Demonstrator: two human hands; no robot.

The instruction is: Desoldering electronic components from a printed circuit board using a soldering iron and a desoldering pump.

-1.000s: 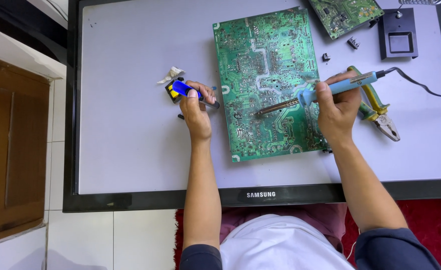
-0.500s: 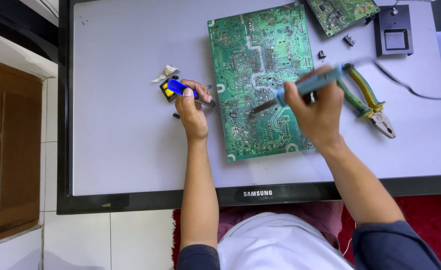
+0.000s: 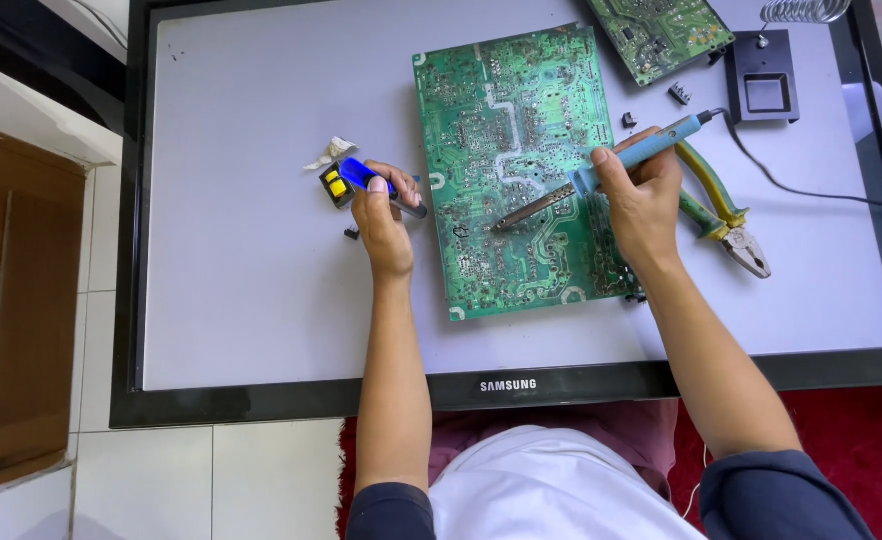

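We counted two green circuit boards on the grey panel (image 3: 261, 150): one large circuit board (image 3: 506, 130) lying flat in the middle, and a smaller circuit board (image 3: 661, 35) at the top edge, partly out of view. Our right hand (image 3: 641, 200) was closed around one blue-handled soldering iron (image 3: 641, 152), its metal tip resting on the large board near its centre. Our left hand (image 3: 381, 215) gripped one blue tool (image 3: 356, 172) with a yellow button, held just left of that board. One pair of pliers (image 3: 726, 215) with green and yellow handles lay just beside the right hand. One black stand (image 3: 761, 92) sat at the top right. Three small dark parts lay loose between the boards and the stand.
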